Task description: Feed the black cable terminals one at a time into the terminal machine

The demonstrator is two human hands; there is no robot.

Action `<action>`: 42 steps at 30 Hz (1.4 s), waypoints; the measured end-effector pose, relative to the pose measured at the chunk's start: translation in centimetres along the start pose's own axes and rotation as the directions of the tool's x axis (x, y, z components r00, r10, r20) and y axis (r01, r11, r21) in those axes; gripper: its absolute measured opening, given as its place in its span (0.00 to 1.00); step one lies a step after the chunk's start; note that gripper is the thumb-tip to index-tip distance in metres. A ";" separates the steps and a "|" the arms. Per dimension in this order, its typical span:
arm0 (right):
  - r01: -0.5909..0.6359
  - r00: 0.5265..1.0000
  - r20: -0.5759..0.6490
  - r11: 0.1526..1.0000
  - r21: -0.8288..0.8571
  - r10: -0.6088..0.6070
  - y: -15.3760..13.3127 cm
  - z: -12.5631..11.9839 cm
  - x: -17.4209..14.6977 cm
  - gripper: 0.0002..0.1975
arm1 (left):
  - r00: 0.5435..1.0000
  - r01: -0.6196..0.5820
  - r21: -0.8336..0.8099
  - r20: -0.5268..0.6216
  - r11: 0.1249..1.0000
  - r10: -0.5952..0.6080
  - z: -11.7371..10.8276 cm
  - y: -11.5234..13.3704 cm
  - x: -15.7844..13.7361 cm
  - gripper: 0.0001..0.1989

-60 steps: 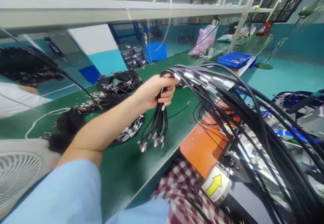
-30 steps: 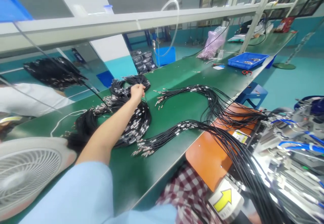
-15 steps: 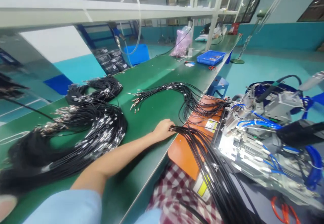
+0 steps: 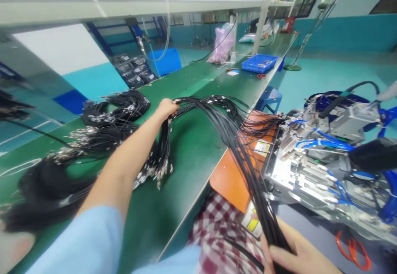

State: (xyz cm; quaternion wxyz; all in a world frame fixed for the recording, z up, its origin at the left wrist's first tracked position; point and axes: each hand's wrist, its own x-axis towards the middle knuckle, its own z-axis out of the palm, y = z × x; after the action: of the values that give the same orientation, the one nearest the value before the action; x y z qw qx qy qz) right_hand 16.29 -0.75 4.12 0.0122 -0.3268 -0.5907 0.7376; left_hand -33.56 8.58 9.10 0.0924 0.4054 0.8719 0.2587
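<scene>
A long bundle of black cables [image 4: 231, 131] stretches from the green bench down over its front edge. My left hand [image 4: 167, 108] is closed around the bundle near one end; the tipped cable ends hang below it above the bench. At the lower right, my right hand [image 4: 288, 249] wraps round the same bundle, thumb on top. Behind the bundle lies another group of black cables [image 4: 238, 110], running from the bench toward the machine. Left of my left arm are coiled black cables [image 4: 70, 183] with silvery ends, and a smaller coil [image 4: 119, 104] lies beyond.
A machine [image 4: 322, 170] with blue tubes stands at right beside an orange board [image 4: 228, 183]. Red-handled scissors or pliers [image 4: 353, 251] lie below it. Farther along the green bench [image 4: 192, 150] are a blue tray [image 4: 259, 64] and a pink bag [image 4: 221, 46]. A white shelf [image 4: 124, 7] crosses overhead.
My left hand has moved left and away over the bench, drawing the cable bundle with it. My right hand has come into view at the lower right, holding the bundle.
</scene>
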 end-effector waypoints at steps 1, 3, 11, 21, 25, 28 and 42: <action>0.014 1.000 0.000 0.996 0.090 -0.014 -0.4 0.2 1.4 0.17 | 1.000 0.012 0.032 -0.006 0.999 -0.012 0.3 -0.1 0.5 0.09; 0.001 0.998 -0.060 0.985 0.174 0.010 -0.8 0.8 4.2 0.14 | 1.000 0.008 0.095 -0.029 0.995 -0.005 1.7 -0.1 0.7 0.13; 0.008 0.998 -0.064 0.980 0.197 0.005 -0.8 4.5 12.2 0.11 | 0.875 -0.462 0.076 0.201 0.884 0.440 9.4 2.2 -4.7 0.05; 0.134 0.967 -0.228 0.988 0.075 -0.114 0.5 5.8 11.8 0.15 | 0.114 -0.822 -0.483 0.377 0.300 0.919 10.1 5.0 -17.4 0.13; 0.096 0.981 -0.178 0.994 0.060 -0.084 3.8 4.8 4.8 0.20 | -0.079 -0.848 -0.482 0.529 0.222 0.845 10.5 5.0 -19.8 0.13; -0.049 0.982 -0.180 0.998 0.034 0.055 5.5 4.7 0.7 0.20 | -0.087 -0.911 -0.374 0.584 0.173 0.807 10.7 5.5 -21.1 0.13; -0.052 0.925 -0.370 0.935 -0.352 -0.088 8.0 4.7 -0.7 0.12 | -0.452 -0.700 -0.543 0.840 0.463 0.301 12.0 -3.5 -31.2 0.11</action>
State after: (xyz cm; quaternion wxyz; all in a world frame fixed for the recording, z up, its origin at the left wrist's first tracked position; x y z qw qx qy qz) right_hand 17.44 -7.51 -2.17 0.0740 -0.4547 -0.7036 0.5411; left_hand -11.02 -12.28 -4.41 0.4624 0.8300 0.2105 -0.2301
